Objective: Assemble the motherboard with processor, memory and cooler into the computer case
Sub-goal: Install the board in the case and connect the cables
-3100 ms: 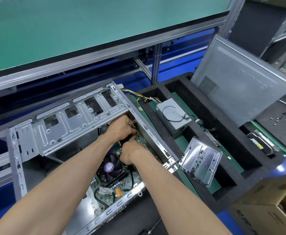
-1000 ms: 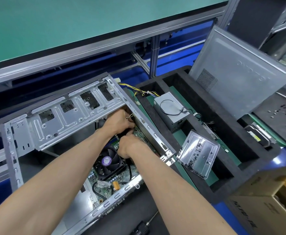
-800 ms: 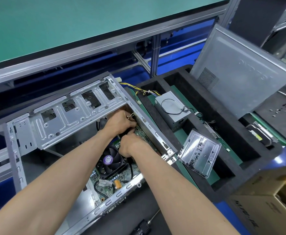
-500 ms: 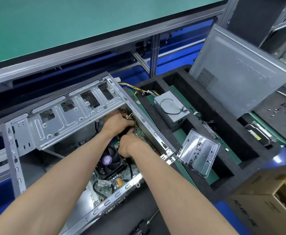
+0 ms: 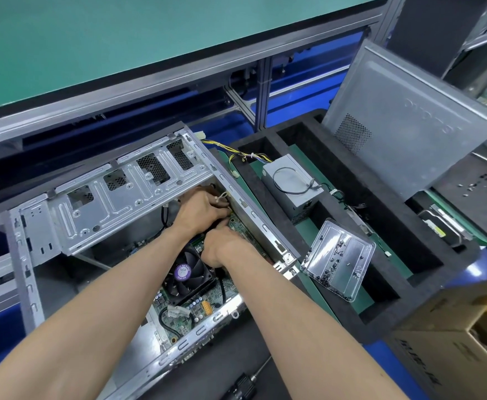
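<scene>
The silver computer case [image 5: 106, 203] lies open with the green motherboard [image 5: 179, 316] inside. The black cooler fan [image 5: 186, 272] with its purple sticker sits on the board. Both my hands are deep in the case's far right corner, close together over the board's edge. My left hand [image 5: 202, 209] has its fingers curled round a thin cable [image 5: 222, 197] with a white tie, right beside the case's side rail. My right hand [image 5: 225, 246] is just below it, knuckles up and fingers bent down toward the board. Its fingertips are hidden.
A black foam tray [image 5: 380, 284] to the right holds a grey power supply [image 5: 291, 186], a clear screw tray [image 5: 337, 261] and the leaning side panel [image 5: 404, 134]. A screwdriver [image 5: 239, 388] lies in front of the case. A cardboard box [image 5: 453, 356] stands at lower right.
Both hands stay in the same corner of the case, with only small finger movements. The view has shifted slightly.
</scene>
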Available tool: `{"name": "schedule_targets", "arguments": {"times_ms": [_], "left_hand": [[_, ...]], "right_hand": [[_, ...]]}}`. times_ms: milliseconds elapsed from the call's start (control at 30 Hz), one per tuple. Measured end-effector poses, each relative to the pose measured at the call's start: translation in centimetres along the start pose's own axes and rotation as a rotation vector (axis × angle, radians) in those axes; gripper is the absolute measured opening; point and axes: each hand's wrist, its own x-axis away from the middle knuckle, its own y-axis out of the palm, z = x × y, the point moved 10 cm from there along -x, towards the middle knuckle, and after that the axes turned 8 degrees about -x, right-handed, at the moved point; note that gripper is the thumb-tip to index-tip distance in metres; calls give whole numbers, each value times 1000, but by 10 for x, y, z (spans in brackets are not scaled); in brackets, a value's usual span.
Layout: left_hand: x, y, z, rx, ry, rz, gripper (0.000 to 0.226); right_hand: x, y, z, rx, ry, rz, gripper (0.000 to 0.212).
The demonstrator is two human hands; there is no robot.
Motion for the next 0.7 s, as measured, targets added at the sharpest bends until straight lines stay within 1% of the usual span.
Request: {"name": "schedule_targets", "arguments": {"times_ms": [133, 367, 567, 700], "left_hand": [[-1, -1, -2, -28, -21, -2, 17], [-2, 0, 1, -57, -20, -17, 13], [-3, 0, 5, -76, -12, -14, 11], [-4, -1, 12, -103, 8, -42, 9]], "right_hand": [[0, -1, 1, -15, 7, 13, 67], [-1, 0, 0, -22, -6, 23, 48], [-4, 1, -2, 6, -14, 13, 51], [-3, 1, -1, 8, -17, 10, 52]]}}
